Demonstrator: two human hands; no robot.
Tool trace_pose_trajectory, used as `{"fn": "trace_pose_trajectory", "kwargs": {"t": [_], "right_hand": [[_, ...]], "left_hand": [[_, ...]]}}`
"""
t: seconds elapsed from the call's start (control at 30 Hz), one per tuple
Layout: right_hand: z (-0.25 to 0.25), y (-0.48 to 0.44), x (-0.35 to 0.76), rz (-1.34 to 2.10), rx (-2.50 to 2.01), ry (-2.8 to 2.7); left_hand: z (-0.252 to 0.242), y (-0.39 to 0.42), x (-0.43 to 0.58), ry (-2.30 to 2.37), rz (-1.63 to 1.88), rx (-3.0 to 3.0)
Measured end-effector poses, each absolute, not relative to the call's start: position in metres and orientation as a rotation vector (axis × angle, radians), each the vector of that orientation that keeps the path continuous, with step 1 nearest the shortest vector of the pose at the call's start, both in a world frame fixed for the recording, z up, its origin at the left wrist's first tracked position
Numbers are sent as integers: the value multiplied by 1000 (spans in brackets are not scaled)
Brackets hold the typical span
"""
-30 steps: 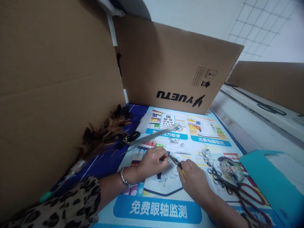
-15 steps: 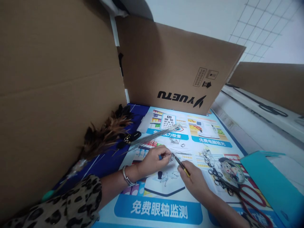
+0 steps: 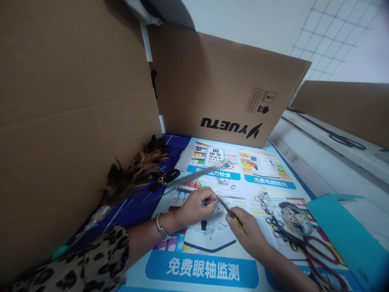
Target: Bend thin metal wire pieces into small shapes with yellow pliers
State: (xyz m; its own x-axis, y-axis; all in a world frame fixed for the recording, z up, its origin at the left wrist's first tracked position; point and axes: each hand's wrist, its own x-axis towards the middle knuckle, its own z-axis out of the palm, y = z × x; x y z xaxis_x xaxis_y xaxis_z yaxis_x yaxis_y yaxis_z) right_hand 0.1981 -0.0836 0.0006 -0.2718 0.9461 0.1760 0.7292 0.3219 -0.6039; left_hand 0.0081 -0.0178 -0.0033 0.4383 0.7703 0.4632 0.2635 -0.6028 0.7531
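Note:
My left hand point(image 3: 197, 205) is closed in a pinch at the middle of the printed sheet, on what looks like a bit of thin wire, mostly covered by the fingers. Opposite it, my right hand point(image 3: 247, 233) wraps round slim pointed pliers point(image 3: 227, 209) with yellow on the handle. The pliers' tip meets the left fingertips. Below the hands lie several bent wire pieces point(image 3: 211, 230). A bundle of long straight thin wires point(image 3: 199, 174) slants across the sheet beyond my left hand. More tangled wire point(image 3: 263, 198) rests to the right.
Right of my hands are black rings point(image 3: 273, 224), a clear round roll point(image 3: 299, 219), red-handled scissors point(image 3: 322, 249) and a turquoise folder point(image 3: 337, 227). A feather duster point(image 3: 133, 174) and a black fob point(image 3: 172, 175) lie left. Cardboard panels point(image 3: 231, 81) stand behind and at left.
The view has shifted slightly. Both hands keep nearly the same pose, with the pliers' tip still at the left fingertips.

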Motion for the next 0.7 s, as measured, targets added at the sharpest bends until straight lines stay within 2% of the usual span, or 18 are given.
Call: {"fn": "trace_pose_trajectory", "kwargs": {"t": [0.43,0.7], "right_hand": [[1,-85,200,391,-1486,-2151],[3,-88,197,124,-1605,-2241]], "left_hand": [[-8,-18,9,897,1153,2171],[-8,-20,8,911,1155,2245]]}}
